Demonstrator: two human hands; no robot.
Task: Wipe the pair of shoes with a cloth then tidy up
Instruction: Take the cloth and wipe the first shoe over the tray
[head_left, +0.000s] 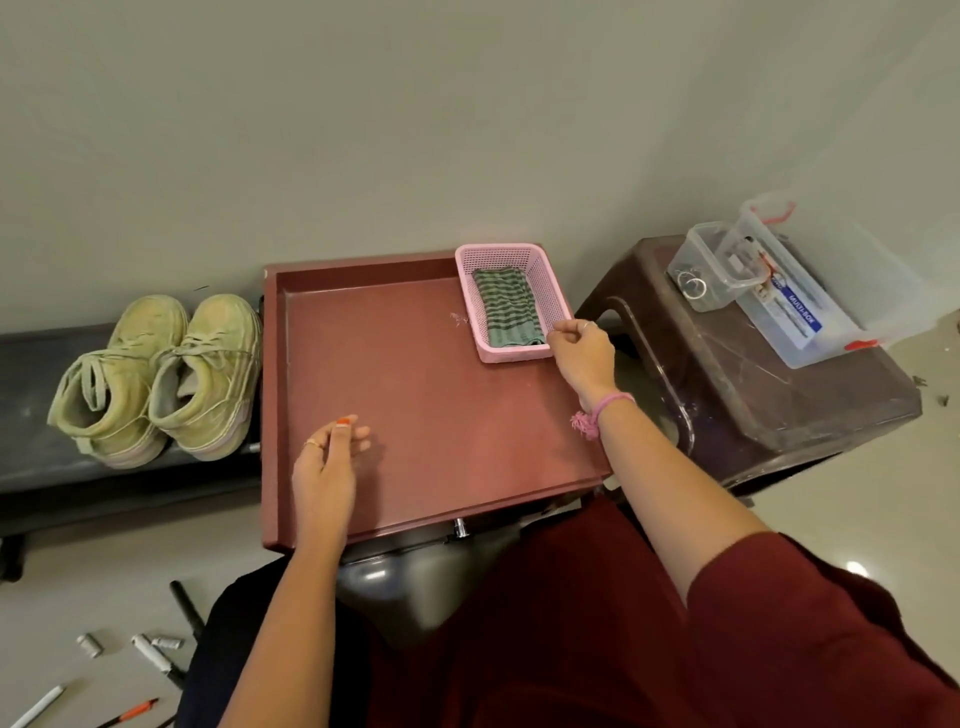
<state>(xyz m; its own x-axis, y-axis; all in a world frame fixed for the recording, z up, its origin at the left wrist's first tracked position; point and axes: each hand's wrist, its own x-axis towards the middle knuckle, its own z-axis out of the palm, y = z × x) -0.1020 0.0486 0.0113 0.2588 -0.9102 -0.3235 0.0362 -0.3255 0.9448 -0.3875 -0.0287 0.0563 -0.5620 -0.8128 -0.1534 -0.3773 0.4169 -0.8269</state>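
Floor, bottom left: a few pens and markers, partly cut off by the frame edge. Left hand hovers over the near left part of the red tray, fingers loosely curled, holding nothing; can't tell if it touches the tray surface. Right hand is at the near right corner of the pink basket, fingers curled at the rim; whether they actually pinch the rim or the cloth is hard to make out. Basket sits in the tray's far right corner and holds the folded green striped cloth. Pair of shoes stands side by side on a dark bench just left of the tray, toes toward the wall. Right: brown stool carrying clear plastic boxes; contents small, unclear.
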